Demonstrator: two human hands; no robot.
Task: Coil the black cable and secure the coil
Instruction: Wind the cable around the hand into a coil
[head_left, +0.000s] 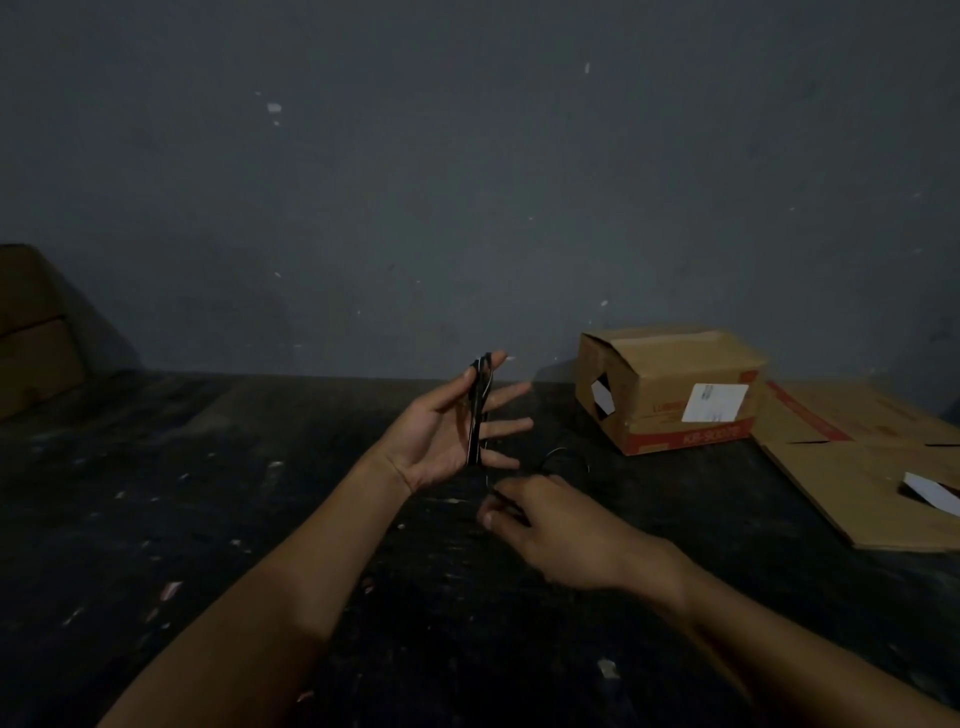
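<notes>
a person winds a black cable (475, 415) over a dark, paint-flecked tabletop (156, 519). the left hand (457, 426) is raised with fingers spread, the finished turns looped lengthwise around them from fingertip to palm edge. just below, the right hand (540, 519) pinches the free end of the cable, which trails off in a thin loop above it. a cardboard box (670, 389) and a flattened carton (852, 467) lie to the right, well apart. in this dim light the coil looks loose: if the spread fingers relax, the turns could slip off and unravel before anything ties them.
</notes>
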